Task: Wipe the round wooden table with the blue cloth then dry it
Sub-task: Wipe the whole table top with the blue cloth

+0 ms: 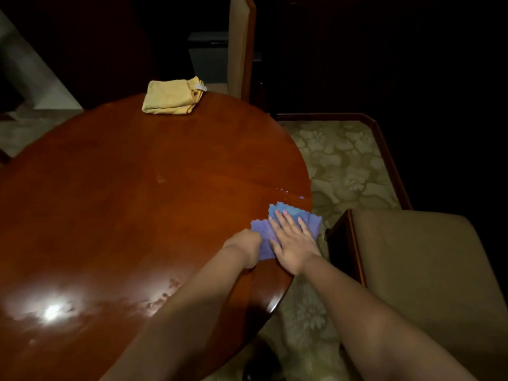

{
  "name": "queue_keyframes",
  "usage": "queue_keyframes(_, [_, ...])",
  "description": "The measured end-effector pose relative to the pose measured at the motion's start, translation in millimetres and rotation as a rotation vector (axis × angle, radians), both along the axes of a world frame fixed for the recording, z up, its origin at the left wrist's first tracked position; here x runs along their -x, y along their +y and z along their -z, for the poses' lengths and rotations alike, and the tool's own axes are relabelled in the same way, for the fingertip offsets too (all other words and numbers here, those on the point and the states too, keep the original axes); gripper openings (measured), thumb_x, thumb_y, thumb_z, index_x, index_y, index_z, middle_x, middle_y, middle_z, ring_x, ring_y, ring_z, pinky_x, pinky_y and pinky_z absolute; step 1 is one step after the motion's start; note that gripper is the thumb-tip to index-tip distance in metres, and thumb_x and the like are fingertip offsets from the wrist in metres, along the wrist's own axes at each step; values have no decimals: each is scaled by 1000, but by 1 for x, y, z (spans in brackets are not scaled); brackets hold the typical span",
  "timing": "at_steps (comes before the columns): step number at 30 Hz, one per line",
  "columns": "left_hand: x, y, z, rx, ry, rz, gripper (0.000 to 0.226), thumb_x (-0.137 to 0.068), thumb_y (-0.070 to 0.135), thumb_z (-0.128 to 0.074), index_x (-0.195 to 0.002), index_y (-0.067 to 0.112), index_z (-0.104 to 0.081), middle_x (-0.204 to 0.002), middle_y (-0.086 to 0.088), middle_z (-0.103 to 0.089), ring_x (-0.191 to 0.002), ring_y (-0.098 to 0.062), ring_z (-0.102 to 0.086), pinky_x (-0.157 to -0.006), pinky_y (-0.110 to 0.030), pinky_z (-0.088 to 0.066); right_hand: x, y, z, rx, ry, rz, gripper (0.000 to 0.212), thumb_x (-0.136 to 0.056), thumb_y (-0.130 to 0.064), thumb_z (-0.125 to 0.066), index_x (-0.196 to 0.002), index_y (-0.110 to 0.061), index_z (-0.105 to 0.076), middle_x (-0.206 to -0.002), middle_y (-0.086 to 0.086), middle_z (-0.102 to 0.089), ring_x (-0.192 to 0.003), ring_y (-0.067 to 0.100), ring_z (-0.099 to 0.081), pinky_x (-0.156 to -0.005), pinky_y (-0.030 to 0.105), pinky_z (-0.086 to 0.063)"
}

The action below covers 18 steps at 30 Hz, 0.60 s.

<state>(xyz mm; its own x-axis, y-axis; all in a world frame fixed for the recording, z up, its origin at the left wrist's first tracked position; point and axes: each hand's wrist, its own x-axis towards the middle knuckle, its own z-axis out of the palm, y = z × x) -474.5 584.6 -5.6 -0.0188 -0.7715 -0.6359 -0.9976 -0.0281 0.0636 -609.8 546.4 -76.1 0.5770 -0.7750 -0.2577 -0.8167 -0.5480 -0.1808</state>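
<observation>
Right hand [292, 243] flat on blue cloth [308, 220], left hand [246, 244] gripping its edge (fingers hidden), round wooden table [132, 188]

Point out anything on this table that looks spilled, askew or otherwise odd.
Small wet droplets glint on the round wooden table near its right edge, just beyond the blue cloth under both hands. Streaky wet patches show in the glare near the front. The yellow cloth overhangs the far edge slightly.
</observation>
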Motion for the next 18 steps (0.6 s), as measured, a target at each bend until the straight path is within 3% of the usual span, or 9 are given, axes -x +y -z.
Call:
queue_keyframes(9, [23, -70, -41, -21, 92, -14, 33, -100, 12, -40, -126, -3, -54, -136, -19, -52, -125, -33, -47, -101, -30, -35, 5, -91, -6, -10, -11, -264, 88, -71, -57, 16, -153, -30, 0, -159, -7, 13, -144, 6, 16, -111, 29, 20])
queue_keyframes(12, [15, -97, -31, -140, 163, -114, 19, -97, 7, -48, -100, 1, -65, -127, -19, -60, -118, -29, -56, -90, -26, -43, 1, -124, -3, -3, -15, -364, 85, -74, -57, 13, -153, -29, -2, -160, -7, 10, -141, 5, 19, -108, 26, 23])
queue_keyframes(14, [8, -118, -28, -164, 212, -214, 17, -94, 7, -52, -84, 3, -65, -119, -20, -64, -109, -29, -62, -76, -24, -47, -5, -148, -1, 10, -24, -412, 83, -76, -56, 11, -153, -29, -5, -160, -7, 7, -141, 5, 18, -108, 26, 23])
queue_keyframes(15, [6, -129, -28, -177, 246, -256, 22, -94, 6, -51, -75, 6, -60, -117, -21, -65, -107, -31, -63, -76, -25, -49, -10, -161, -1, 13, -25, -433, 83, -77, -56, 11, -153, -28, -6, -160, -6, 5, -144, 7, 15, -108, 26, 23])
queue_keyframes(16, [3, -140, -29, -202, 261, -297, 26, -95, 5, -49, -70, 8, -54, -116, -22, -64, -105, -31, -63, -81, -28, -51, -15, -175, -1, 18, -23, -457, 83, -77, -55, 11, -153, -28, -6, -160, -6, 5, -146, 10, 12, -108, 26, 23])
queue_keyframes(18, [-5, -164, -23, -216, 286, -400, 14, -95, 6, -50, -87, 3, -61, -118, -21, -64, -100, -28, -66, -85, -32, -52, -26, -202, -3, 33, -13, -519, 84, -74, -52, 10, -153, -27, -5, -161, -5, 6, -147, 12, 10, -108, 27, 23])
